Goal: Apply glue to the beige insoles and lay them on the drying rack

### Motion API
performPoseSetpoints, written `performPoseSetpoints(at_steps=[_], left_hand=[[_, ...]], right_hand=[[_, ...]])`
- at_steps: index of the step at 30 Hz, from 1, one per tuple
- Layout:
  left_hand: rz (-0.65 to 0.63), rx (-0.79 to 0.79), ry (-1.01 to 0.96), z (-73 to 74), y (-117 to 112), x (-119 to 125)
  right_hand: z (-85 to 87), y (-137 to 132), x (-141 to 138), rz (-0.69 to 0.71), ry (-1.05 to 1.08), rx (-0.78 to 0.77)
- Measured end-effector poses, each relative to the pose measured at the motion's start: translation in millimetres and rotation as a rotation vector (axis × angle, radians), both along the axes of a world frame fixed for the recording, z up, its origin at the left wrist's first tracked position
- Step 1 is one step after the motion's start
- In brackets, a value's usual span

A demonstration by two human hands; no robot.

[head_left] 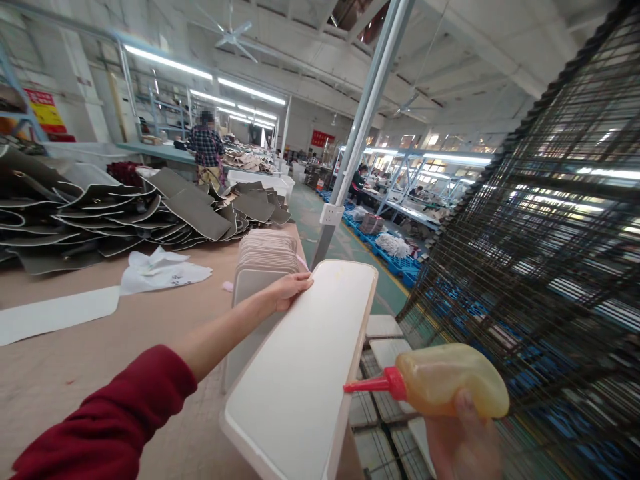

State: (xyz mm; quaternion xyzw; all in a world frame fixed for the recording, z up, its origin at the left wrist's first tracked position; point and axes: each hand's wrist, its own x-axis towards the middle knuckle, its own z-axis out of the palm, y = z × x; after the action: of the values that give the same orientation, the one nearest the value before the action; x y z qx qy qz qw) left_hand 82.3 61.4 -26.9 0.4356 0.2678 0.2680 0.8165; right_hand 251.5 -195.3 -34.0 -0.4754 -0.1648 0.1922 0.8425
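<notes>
At the bench's (75, 373) right edge, left hand (290, 291), grip open and flat, steadies the white rounded-rectangle panel (305, 360). Right hand (463, 443) grips the amber plastic squeeze bottle (450, 380), its red nozzle (367, 385) apparently touching the panel's rim.

Free: we see bare table (90, 380) left | Blocked: white board (305, 373) centre, panel stack (267, 257) ahead, wire rack (550, 233) right

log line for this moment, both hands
left hand: resting on white panel | right hand: holding amber squeeze bottle | red nozzle: at panel's right edge
</notes>
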Motion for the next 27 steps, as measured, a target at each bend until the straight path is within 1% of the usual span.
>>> performPoseSetpoints(at_steps=[8, 11, 15, 20, 25, 27], left_hand=[[-0.029, 0.043, 0.014, 2.9, 4, 1], [-0.030, 0.052, 0.015, 2.7, 7, 2], [-0.018, 0.050, 0.024, 2.7, 12, 3], [0.004, 0.053, 0.031, 2.9, 16, 6], [0.026, 0.037, 0.028, 1.7, 22, 7], [0.054, 0.029, 0.041, 2.1, 23, 7]], right_hand=[[-19.8, -10, 13, 0.056, -0.019, -0.013], [-24.3, -12, 15, 0.058, -0.045, 0.009], [-22.1, -12, 14, 0.036, -0.058, 0.008], [-15.9, -16, 8, 0.050, -0.048, -0.003], [-17.6, -19, 8, 0.083, -0.044, -0.034], [-18.9, -20, 9, 0.054, -0.052, -0.046]])
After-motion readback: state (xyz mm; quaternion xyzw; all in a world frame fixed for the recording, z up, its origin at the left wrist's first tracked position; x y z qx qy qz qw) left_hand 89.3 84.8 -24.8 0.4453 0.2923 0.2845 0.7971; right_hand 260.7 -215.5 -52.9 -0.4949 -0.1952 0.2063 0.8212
